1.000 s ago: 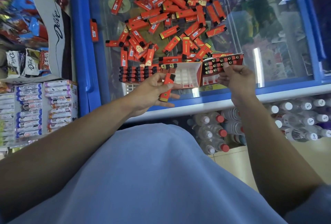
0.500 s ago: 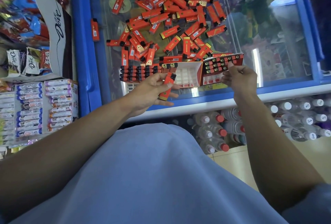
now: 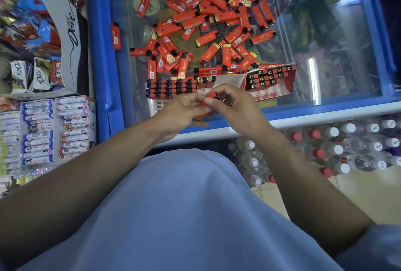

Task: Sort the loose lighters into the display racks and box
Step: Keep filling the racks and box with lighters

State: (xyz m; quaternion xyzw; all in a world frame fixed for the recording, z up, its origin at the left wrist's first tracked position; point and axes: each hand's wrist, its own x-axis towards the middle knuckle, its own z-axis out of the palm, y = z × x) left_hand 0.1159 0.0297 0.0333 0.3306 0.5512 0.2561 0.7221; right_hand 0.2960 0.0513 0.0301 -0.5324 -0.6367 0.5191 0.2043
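The red lighter (image 3: 208, 102) now sits between both hands, just in front of the open box (image 3: 223, 82). A second ago the left hand (image 3: 182, 112) held it alone while the right hand (image 3: 234, 106) was over at the display rack (image 3: 271, 80) on the box's right side. The right hand has since left that rack and come across to meet the left, and its fingertips now pinch the lighter's dark cap end while the left hand's fingers curl round the lower body. To my eye this is a handover or a turning of the lighter to get it cap-up before it is slotted; which container it is meant for I cannot tell.

The open box shows two lighters standing at its back left corner, gold tops up, and a pale interior otherwise; its near part is hidden behind the hands. The display rack to the right of the box is tilted and holds rows of lighters in its upper part, with white cells showing along its lower edge. To the left of the box, another rack (image 3: 171, 88) is packed with rows of black-capped lighters. Behind the box, a large loose pile of lighters (image 3: 212, 21) lies scattered over the glass freezer lid (image 3: 325, 43), so most of the sorting remains. One stray lighter (image 3: 116, 35) lies far left of the box, by the freezer's blue frame (image 3: 97, 54).
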